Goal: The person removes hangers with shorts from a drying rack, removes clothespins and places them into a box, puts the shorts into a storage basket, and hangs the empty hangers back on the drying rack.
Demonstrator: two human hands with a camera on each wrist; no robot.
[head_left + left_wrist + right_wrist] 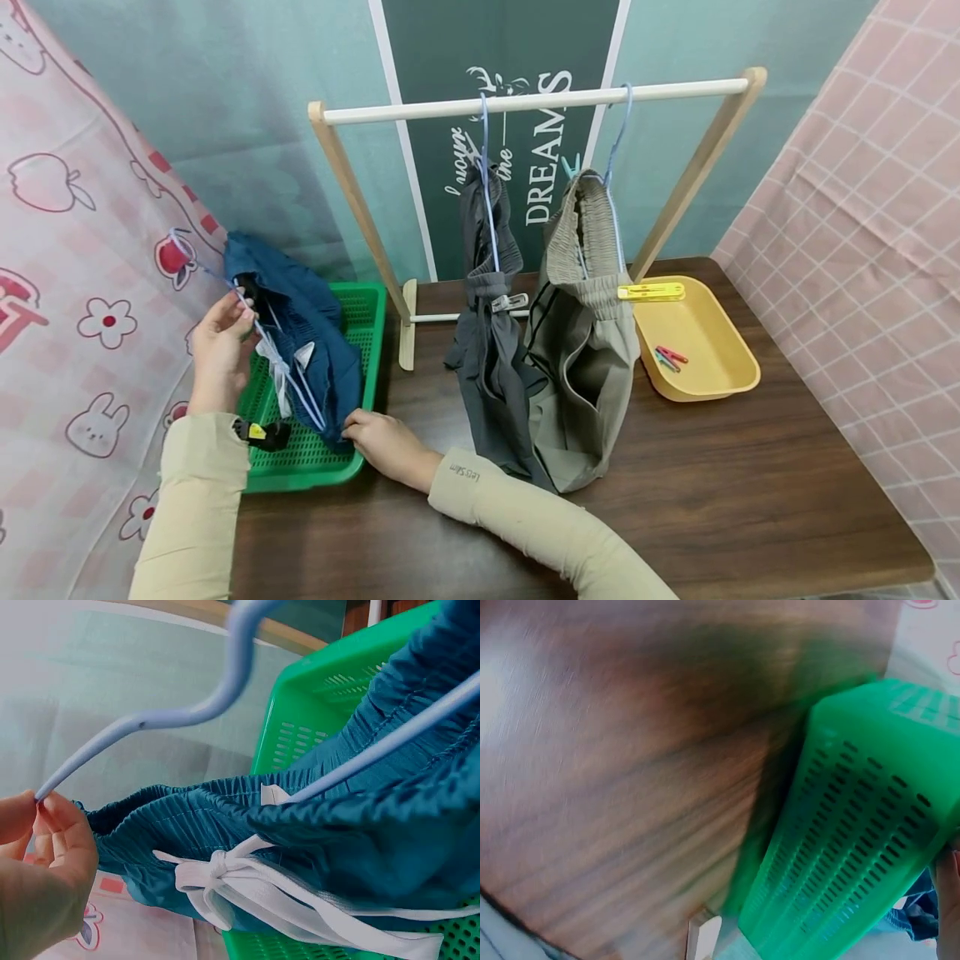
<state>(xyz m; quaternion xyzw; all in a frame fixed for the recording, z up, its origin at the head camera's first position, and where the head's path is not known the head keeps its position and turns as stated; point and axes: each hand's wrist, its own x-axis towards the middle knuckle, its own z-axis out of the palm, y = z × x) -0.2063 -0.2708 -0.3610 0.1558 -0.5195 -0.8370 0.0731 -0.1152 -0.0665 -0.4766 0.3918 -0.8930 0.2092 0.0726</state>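
Note:
Between thumb and fingertips, my left hand [221, 346] pinches a thin light-blue wire hanger [176, 716] below its hook. Blue shorts [333, 354] with a gathered elastic waistband and a white tied drawstring [225, 881] lie around the hanger, partly over a green perforated basket [371, 333]. The hanger's lower part reaches inside the waistband. At the near right corner of the basket, my right hand [390, 446] grips the edge of the shorts; only a sliver of it shows in the right wrist view, beside the basket's rim.
A wooden rack with a white bar [420, 110] holds dark grey pants [491, 367] with a white clip [510, 303] and khaki pants [600, 392] with a yellow clip [651, 292]. A yellow tray [720, 354] with small pegs [670, 357] stands at right.

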